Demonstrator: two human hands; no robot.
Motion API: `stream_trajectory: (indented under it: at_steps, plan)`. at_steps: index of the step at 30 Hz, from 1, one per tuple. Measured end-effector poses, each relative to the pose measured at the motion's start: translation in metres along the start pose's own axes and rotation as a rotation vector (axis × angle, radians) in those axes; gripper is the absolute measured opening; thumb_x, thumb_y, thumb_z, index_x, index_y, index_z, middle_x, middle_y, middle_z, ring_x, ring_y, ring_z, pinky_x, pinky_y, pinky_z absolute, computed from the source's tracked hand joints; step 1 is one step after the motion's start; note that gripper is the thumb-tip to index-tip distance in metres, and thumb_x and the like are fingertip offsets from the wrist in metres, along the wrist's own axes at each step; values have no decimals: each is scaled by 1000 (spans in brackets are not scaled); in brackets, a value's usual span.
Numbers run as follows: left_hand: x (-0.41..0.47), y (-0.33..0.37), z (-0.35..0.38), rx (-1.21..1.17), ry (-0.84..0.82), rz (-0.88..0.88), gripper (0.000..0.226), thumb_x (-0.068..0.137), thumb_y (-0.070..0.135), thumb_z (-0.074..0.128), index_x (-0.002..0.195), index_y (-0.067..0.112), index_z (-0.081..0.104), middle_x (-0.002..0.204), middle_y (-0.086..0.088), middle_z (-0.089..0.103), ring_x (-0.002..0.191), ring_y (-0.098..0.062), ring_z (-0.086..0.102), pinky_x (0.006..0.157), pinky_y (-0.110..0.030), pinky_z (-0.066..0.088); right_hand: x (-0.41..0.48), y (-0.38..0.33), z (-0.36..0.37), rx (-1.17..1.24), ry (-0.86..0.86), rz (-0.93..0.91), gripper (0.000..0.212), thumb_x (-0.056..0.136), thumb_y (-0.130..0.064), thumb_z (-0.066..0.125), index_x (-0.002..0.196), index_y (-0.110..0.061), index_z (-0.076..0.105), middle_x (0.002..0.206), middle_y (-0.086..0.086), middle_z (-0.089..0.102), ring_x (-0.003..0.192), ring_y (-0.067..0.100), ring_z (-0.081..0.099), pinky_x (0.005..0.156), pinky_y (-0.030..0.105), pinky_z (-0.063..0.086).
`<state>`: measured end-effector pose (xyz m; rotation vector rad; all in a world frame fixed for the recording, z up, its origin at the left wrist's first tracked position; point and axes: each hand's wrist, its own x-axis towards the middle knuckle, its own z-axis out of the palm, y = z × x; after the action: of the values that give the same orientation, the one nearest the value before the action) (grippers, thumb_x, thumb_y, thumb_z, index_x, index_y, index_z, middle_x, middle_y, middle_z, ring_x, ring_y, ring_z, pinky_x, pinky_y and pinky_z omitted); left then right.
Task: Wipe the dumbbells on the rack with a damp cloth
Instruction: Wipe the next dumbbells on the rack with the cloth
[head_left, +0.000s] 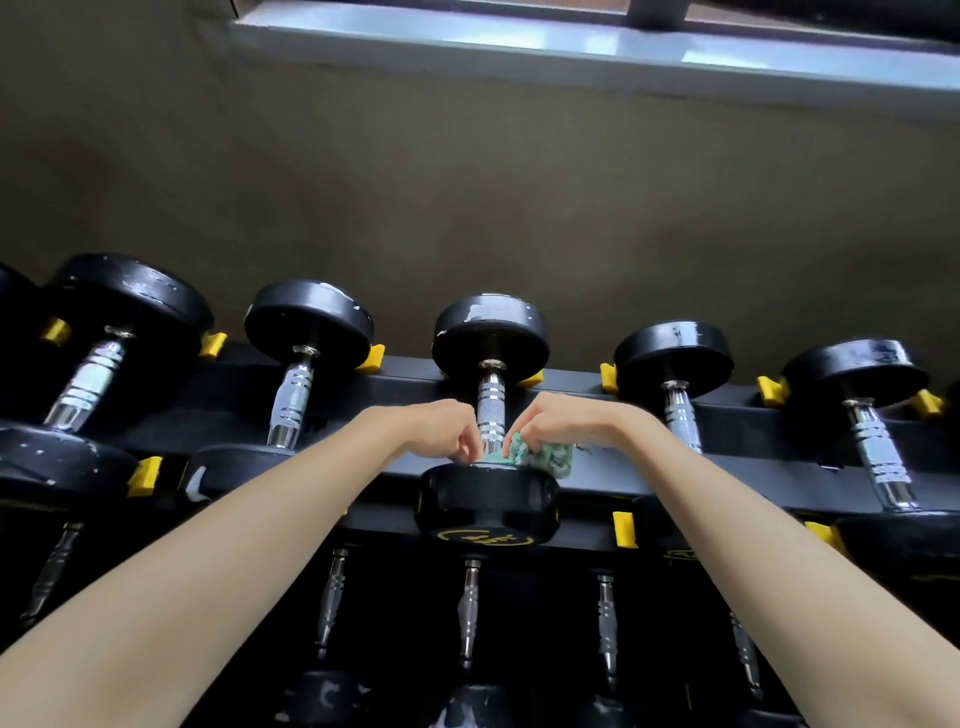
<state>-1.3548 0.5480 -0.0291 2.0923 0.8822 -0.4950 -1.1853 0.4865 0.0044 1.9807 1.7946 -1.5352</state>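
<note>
dumbbell (491, 415): lying on the rack (779, 457) top tier, long axis pointing away from the person toward the wall (467, 182).
cloth (540, 454): green, bunching at the handle's near end.
right hand (556, 421): pinching the cloth.
left hand (441, 426): curling fingers at the cloth's edge; grip unclear.

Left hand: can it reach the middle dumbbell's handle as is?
Probably yes. The left hand sits right beside the handle, nothing between; the right hand holds the cloth on the other side.

A dull olive wall (467, 182) rises to a bright window sill (519, 41).
</note>
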Motion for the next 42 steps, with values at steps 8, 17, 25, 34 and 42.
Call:
stream_trajectory:
  at_steps: [8,17,25,34,42]
  plan:
    - [-11,30,-29,153,-92,78,19,85,0,59,96,8,72,93,-6,65,82,-12,53,73,-23,41,-2,2,-12,15,19,-39,60,47,-16,42,95,20,51,86,32,37,74,26,33,60,33,26]
    - [-39,37,-32,161,5,52,18,84,5,62,97,12,73,102,-6,69,88,-10,54,78,-26,46,-22,-12,-12,93,63,-21,33,64,-9,46,82,19,49,69,7,29,61,14,22,56,26,23]
    - [-71,42,-15,69,69,9,20,85,5,58,97,11,73,96,-5,70,84,-7,58,76,-18,46,-34,-13,-3,247,10,-18,64,50,-23,47,101,16,53,86,21,59,74,30,51,57,29,36]
    - [-102,54,-39,-768,235,187,12,89,4,56,89,6,68,89,2,69,87,-6,65,83,-25,54,-66,9,-16,969,95,-107,38,68,-13,40,87,-10,73,100,12,68,81,22,60,64,28,46]
    - [-88,83,-32,-747,646,283,15,86,-6,56,81,6,64,79,-10,65,64,-8,63,67,-18,55,-76,6,-11,1351,120,-63,25,87,-8,33,94,-8,57,84,8,62,67,14,57,60,24,46]
